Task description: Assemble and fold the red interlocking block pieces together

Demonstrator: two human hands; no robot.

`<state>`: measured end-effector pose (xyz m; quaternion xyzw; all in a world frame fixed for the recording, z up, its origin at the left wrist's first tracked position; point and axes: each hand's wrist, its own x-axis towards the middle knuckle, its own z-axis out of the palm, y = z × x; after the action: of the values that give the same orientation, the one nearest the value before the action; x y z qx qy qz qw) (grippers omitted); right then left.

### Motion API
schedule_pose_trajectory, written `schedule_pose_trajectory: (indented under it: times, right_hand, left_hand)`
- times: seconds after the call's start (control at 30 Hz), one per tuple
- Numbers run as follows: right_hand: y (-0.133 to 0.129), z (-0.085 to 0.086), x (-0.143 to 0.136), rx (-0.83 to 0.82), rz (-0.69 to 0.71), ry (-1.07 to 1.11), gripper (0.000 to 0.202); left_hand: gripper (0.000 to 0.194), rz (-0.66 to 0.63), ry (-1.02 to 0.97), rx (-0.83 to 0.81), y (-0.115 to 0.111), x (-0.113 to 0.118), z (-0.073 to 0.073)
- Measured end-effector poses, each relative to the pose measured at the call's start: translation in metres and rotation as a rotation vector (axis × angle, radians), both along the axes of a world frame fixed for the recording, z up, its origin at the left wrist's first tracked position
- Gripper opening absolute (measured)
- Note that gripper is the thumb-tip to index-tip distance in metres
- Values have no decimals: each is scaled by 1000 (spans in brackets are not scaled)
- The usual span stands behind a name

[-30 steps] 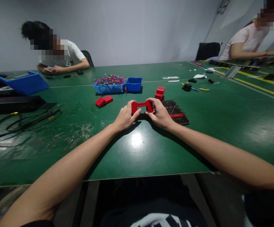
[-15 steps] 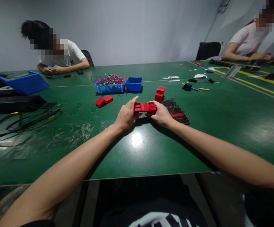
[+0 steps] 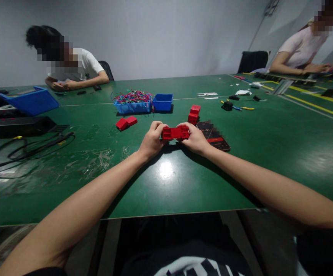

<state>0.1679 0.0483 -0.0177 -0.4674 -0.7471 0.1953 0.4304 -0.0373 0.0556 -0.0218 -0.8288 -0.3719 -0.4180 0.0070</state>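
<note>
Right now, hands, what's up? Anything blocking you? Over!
Left hand, right hand: gripping opposite ends of one red, oblong, recessed piece. Possible obstacle: flat black rectangular phone beside right hand.

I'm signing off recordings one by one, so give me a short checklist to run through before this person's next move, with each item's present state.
1. Left hand gripping the near-left end of the red part: ok.
2. Right hand gripping its other end: ok.
3. Recessed side of the red part in view: ok.
4. Side facing away checked: cannot tell, it is hidden.
5. Red pieces on the table clear of the left hand: ok, a gap shows.
6. Phone clear of the right hand: cannot tell, they overlap in this view.
</note>
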Motion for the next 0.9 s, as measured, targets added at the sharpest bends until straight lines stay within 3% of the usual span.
schedule_pose_trajectory:
  times: [0.17, 0.33, 0.53, 0.77, 0.9]
  right_hand:
    - [-1, 2, 0, -21, -1, 16, 44]
    - [-4, 5, -1, -34, 4, 35, 48]
    - [-6, 4, -3, -14, 103, 46, 42]
    - [-8, 7, -2, -10, 123, -11, 45]
    - [-10, 10, -1, 1, 150, -79, 39]
  left_hand:
    - [28, -55, 50, 88, -3, 1, 4]
    - [33, -107, -42, 184, -9, 1, 8]
    - [42, -120, -37, 176, -14, 0, 9]
    - [53, -231, 13, 432, -19, 2, 12]
    - [54, -322, 58, 480, -21, 5, 15]
